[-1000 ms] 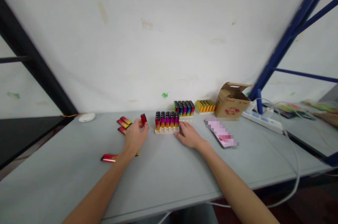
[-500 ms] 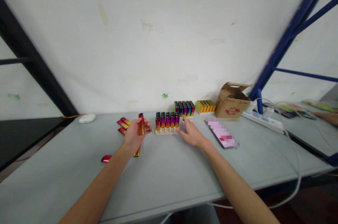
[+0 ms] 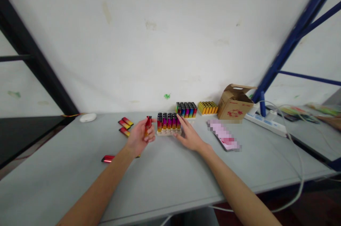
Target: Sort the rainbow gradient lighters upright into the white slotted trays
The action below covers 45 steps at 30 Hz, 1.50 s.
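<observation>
My left hand (image 3: 138, 136) is closed around a red-and-gold lighter (image 3: 148, 126), held nearly upright just left of a pale tray (image 3: 166, 133). Rows of lighters (image 3: 167, 122) with black tops and purple, red and orange bodies stand in that tray, and its front row of holes is bare. My right hand (image 3: 191, 136) steadies the tray's right end, thumb at the front and fingers along the side. Loose red-and-yellow lighters (image 3: 124, 124) lie left of my left hand. Another red lighter (image 3: 107, 159) is nearer the front, and one more is mostly hidden under my left wrist.
Behind the tray stand a block of multicoloured lighters (image 3: 189, 111) and a block of yellow ones (image 3: 208, 107). To the right are an open cardboard box (image 3: 234, 107), a phone (image 3: 223, 135) and a power strip (image 3: 266, 123) with cables. A white case (image 3: 88, 117) sits back left.
My left hand has moved right, bringing its lighter closer to the tray. My right hand has shifted slightly left, its fingers now against the tray's right end.
</observation>
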Tool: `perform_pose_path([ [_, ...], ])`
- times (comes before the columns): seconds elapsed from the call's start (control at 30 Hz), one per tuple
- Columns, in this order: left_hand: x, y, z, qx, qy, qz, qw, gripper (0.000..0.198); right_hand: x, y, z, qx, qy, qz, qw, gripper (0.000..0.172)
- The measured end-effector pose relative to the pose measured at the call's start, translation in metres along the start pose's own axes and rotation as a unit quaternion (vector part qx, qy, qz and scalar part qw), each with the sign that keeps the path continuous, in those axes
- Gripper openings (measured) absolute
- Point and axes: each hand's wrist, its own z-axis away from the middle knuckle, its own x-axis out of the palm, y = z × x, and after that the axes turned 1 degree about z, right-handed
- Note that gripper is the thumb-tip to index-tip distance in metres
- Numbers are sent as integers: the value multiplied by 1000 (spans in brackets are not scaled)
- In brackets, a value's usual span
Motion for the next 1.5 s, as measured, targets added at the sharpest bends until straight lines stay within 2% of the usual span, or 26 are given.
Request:
perform_pose_path([
  [0.1,-1,-1,0,0,-15,-1,1000,43,2,3,0,-1,19,-18,1000,86],
  [0.2,-1,-3,-1,0,-21,16,1000,44,5,8,-1,38,33,-25,998,88],
  [0.5,0,-8,-2,-18,-36,18,999,30,6,13,-1,93,-21,43,994,72],
  [0.6,3,-11,-2,-27,-11,-14,999,26,6,12,-1,93,-28,44,994,73],
  [0.7,3,-15,-2,-7,0,-52,999,24,7,13,-1,85,-19,32,996,72],
  [0.8,1,-16,-1,-1,-19,-56,998,26,6,13,-1,85,-19,34,996,73],
  [0.9,2,-14,0,-22,-45,-37,998,35,7,12,-1,80,-25,44,996,72],
  [1.0,5,-13,1,-40,-49,-20,998,40,8,13,-1,78,-29,52,995,70],
  [1.1,7,-15,2,-56,-43,0,997,38,9,14,-1,79,-31,62,994,70],
  [1.3,6,-19,4,-100,-82,11,992,41,7,11,-1,74,-37,72,994,67],
  [1.5,4,-23,3,-119,-89,-16,989,37,6,10,-1,73,-33,73,994,67],
])
